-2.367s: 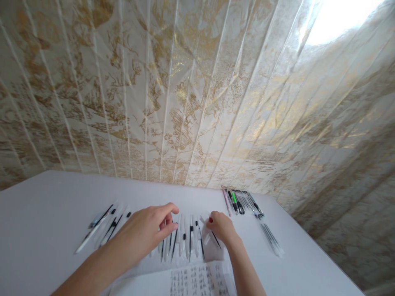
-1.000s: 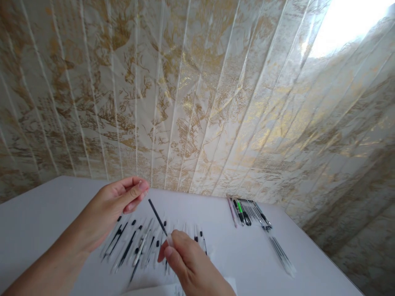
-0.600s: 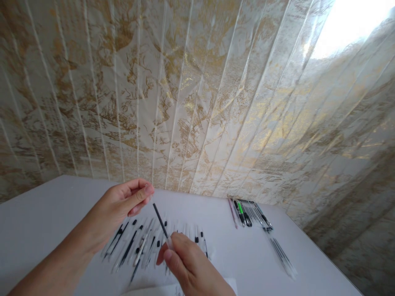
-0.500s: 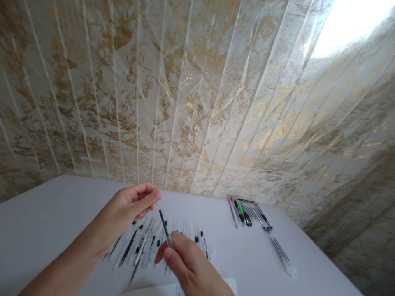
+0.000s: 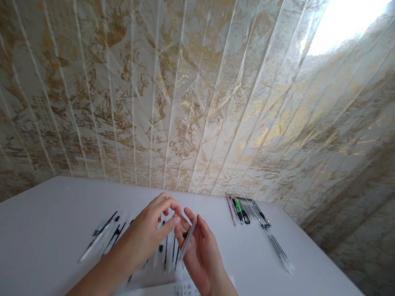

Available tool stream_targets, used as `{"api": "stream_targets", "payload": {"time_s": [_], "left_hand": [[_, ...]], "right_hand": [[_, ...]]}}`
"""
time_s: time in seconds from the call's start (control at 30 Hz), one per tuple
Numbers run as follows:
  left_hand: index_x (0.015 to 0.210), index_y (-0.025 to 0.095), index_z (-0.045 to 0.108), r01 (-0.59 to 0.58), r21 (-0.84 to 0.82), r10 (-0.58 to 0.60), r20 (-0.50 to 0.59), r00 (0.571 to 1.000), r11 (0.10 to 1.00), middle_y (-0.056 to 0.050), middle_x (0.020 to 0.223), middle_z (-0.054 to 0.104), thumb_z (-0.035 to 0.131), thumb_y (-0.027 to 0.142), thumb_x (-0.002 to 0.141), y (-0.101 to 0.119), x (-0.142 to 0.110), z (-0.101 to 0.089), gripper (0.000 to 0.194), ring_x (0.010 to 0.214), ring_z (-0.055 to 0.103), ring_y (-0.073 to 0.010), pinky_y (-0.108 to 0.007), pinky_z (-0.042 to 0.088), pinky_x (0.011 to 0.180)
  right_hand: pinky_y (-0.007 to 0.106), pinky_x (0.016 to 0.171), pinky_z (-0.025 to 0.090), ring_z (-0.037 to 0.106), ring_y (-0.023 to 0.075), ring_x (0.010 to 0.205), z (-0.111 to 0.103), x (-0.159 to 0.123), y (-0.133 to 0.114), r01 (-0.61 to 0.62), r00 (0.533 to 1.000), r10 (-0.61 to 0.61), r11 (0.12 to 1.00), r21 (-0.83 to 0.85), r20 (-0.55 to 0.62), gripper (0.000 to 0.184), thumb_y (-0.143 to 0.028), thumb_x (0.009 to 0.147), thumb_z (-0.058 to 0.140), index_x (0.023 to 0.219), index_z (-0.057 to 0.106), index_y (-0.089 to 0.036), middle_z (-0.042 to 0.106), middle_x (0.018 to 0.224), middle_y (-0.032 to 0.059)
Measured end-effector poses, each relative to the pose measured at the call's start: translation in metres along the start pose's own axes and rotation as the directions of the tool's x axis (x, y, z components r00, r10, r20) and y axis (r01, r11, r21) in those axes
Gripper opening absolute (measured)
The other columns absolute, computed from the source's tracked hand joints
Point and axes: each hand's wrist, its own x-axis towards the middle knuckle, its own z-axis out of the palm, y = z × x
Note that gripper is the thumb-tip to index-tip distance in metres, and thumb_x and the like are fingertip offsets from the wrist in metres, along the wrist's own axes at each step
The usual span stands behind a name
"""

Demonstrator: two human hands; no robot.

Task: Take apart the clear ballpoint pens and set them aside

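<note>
My right hand [image 5: 202, 248] is turned palm up. Its fingers close on a clear pen barrel [image 5: 188, 238], which stands at a slant. A small black piece [image 5: 185, 234] shows beside the barrel against the fingers. My left hand [image 5: 163, 220] reaches across to the right hand's fingertips. Its thumb and fingers are curled into a pinch, and whatever lies between them is too small to make out. Below both hands, loose pen parts [image 5: 166, 250] lie spread on the white table [image 5: 40, 230], partly covered by the left forearm.
More pen parts [image 5: 98, 238] lie left of my forearm. At the back right is a row of pens [image 5: 243, 210], one with a green barrel. Several thin refills [image 5: 279, 250] lie nearer on the right. Printed paper [image 5: 160, 289] shows at the front edge. A gold-patterned curtain [image 5: 185, 123] hangs behind.
My right hand has turned palm up, tilting the pen barrel. My left hand has moved right and down to meet it. The view has shifted slightly.
</note>
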Motion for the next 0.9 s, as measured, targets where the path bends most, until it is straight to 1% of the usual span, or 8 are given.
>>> {"api": "stream_targets", "payload": {"time_s": [0.23,0.4,0.5,0.57,0.63,0.7,0.73,0.9], "left_hand": [[0.077,0.024,0.066,-0.177,0.348,0.163,0.069,0.984,0.921,-0.002,0.105,0.056,0.064,0.006,0.074,0.004,-0.007,0.020,0.019,0.104,0.048,-0.0250,-0.041,0.041,0.091],[0.074,0.022,0.062,-0.227,0.323,0.226,0.041,0.973,0.919,-0.001,0.099,0.062,0.063,0.007,0.077,0.004,-0.004,0.018,0.015,0.102,0.051,-0.0243,-0.040,0.041,0.089],[0.082,0.023,0.063,-0.133,0.160,0.132,0.017,0.991,0.978,0.001,0.090,0.066,0.057,0.016,0.083,0.002,0.000,0.002,0.009,0.094,0.058,-0.0210,-0.035,0.043,0.085],[0.085,0.025,0.063,-0.038,0.042,0.038,0.016,0.999,0.998,0.003,0.085,0.067,0.056,0.027,0.086,0.002,0.001,-0.010,0.008,0.089,0.061,-0.0190,-0.032,0.044,0.082],[0.085,0.026,0.064,0.013,-0.014,-0.013,0.009,1.000,1.000,0.005,0.084,0.068,0.058,0.035,0.086,0.002,0.002,-0.020,0.010,0.087,0.062,-0.0183,-0.030,0.044,0.082],[0.085,0.026,0.064,0.028,-0.030,-0.028,-0.010,1.000,0.999,0.005,0.085,0.068,0.059,0.036,0.085,0.002,0.002,-0.026,0.011,0.089,0.062,-0.0183,-0.029,0.043,0.084],[0.085,0.026,0.064,0.035,-0.034,-0.035,-0.012,0.999,0.999,0.005,0.085,0.068,0.059,0.035,0.084,0.003,0.002,-0.027,0.010,0.090,0.062,-0.0183,-0.029,0.043,0.084],[0.083,0.025,0.064,0.041,-0.042,-0.040,0.021,0.999,0.998,0.004,0.085,0.070,0.058,0.032,0.083,0.003,0.002,-0.024,0.009,0.089,0.063,-0.0188,-0.030,0.043,0.084]], "right_hand": [[0.035,0.081,0.053,0.070,0.0250,0.099,0.004,-0.004,0.001,-0.004,1.000,0.004,1.000,0.010,0.031,0.019,-0.035,0.076,0.071,0.087,0.076,-0.020,0.077,0.104,0.0098],[0.033,0.086,0.051,0.068,0.0234,0.101,0.007,-0.007,-0.001,0.024,0.999,-0.023,0.999,-0.040,0.026,0.021,-0.037,0.075,0.073,0.086,0.076,-0.020,0.077,0.101,0.0062],[0.033,0.084,0.050,0.069,0.0204,0.089,0.006,-0.008,-0.007,0.160,0.987,-0.150,0.962,-0.221,0.060,0.025,-0.042,0.085,0.064,0.095,0.073,-0.020,0.074,0.095,0.0044],[0.031,0.073,0.050,0.066,0.0185,0.073,0.005,-0.009,-0.013,0.290,0.957,-0.225,0.788,-0.544,0.183,0.032,-0.047,0.093,0.053,0.103,0.068,-0.021,0.070,0.081,0.0026],[0.032,0.070,0.047,0.064,0.0200,0.072,0.003,-0.011,-0.019,0.382,0.922,-0.224,0.390,-0.838,0.316,0.034,-0.045,0.097,0.044,0.111,0.063,-0.020,0.066,0.077,0.0032],[0.035,0.074,0.045,0.065,0.0243,0.083,0.002,-0.014,-0.022,0.371,0.911,-0.196,0.001,-0.929,0.364,0.033,-0.038,0.099,0.039,0.117,0.056,-0.017,0.068,0.091,0.0090],[0.036,0.076,0.045,0.065,0.0260,0.088,0.001,-0.016,-0.022,0.350,0.908,-0.200,-0.123,-0.929,0.369,0.031,-0.035,0.099,0.036,0.118,0.053,-0.016,0.068,0.098,0.0119],[0.030,0.062,0.042,0.063,0.0231,0.071,0.005,-0.022,-0.019,0.336,0.875,-0.225,-0.354,-0.873,0.428,0.015,-0.027,0.099,0.032,0.098,0.047,-0.022,0.067,0.085,0.0074]]}}
